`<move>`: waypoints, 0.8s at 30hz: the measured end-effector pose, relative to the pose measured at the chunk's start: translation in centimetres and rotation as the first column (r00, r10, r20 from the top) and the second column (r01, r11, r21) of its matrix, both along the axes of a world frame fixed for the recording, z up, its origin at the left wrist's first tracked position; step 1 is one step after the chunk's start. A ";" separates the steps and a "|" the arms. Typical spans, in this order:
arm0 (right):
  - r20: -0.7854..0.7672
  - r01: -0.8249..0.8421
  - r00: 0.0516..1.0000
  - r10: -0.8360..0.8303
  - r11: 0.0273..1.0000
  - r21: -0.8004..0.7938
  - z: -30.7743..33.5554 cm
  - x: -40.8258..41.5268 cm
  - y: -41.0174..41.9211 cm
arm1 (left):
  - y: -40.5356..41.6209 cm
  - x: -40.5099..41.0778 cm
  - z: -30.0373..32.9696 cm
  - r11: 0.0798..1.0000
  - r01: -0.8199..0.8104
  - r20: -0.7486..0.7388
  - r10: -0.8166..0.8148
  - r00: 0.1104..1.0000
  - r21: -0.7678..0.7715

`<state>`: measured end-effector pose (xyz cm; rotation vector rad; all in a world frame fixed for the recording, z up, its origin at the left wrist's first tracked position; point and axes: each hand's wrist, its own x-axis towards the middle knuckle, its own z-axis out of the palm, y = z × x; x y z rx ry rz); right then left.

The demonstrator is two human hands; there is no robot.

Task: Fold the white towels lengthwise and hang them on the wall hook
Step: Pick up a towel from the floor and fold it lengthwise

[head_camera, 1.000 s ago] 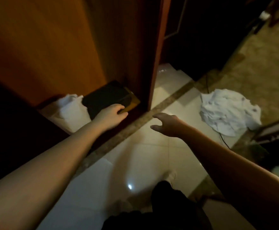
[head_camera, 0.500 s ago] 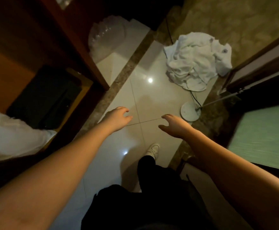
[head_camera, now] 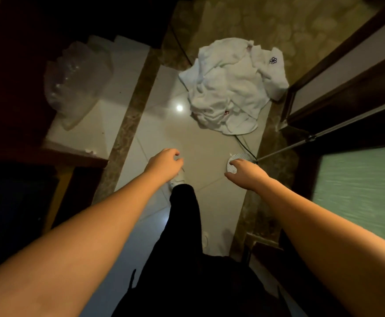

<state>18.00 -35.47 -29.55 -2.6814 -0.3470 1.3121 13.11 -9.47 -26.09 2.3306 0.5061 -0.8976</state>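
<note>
Nearest to us our two arms reach forward and down over the tiled floor (head_camera: 145, 124), with one dark trouser leg (head_camera: 183, 209) and a white shoe between them. Our left hand (head_camera: 165, 162) hangs with loosely curled fingers, holding nothing; our right hand (head_camera: 246, 171) is likewise empty, fingers spread downward over a small round white disc (head_camera: 232, 164) on the floor. Beyond both hands, well apart from them, lies the crumpled heap of white towels (head_camera: 230, 88), ahead and a little to the right. So we judge the right hand is the nearer, though neither touches the cloth. The heap has no clear long axis; its edges are buried in folds, so we will likely need to lift and shake one towel out before folding. No wall hook is in view.
</note>
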 end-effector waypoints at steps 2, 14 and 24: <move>-0.019 0.035 0.999 -0.035 0.999 -0.005 -2.5 3.3 0.4 | 0.2 4.5 -2.8 1.000 0.026 -0.002 -0.026 1.000 -0.005; -0.125 0.313 0.938 -0.324 0.945 -0.096 -14.6 19.4 1.5 | 3.5 23.4 -18.6 0.991 0.124 -0.129 -0.131 0.983 -0.058; -0.119 0.525 0.846 -0.519 0.851 0.019 -30.1 33.6 4.1 | 2.6 37.5 -34.2 0.987 -0.091 -0.101 0.077 0.992 -0.136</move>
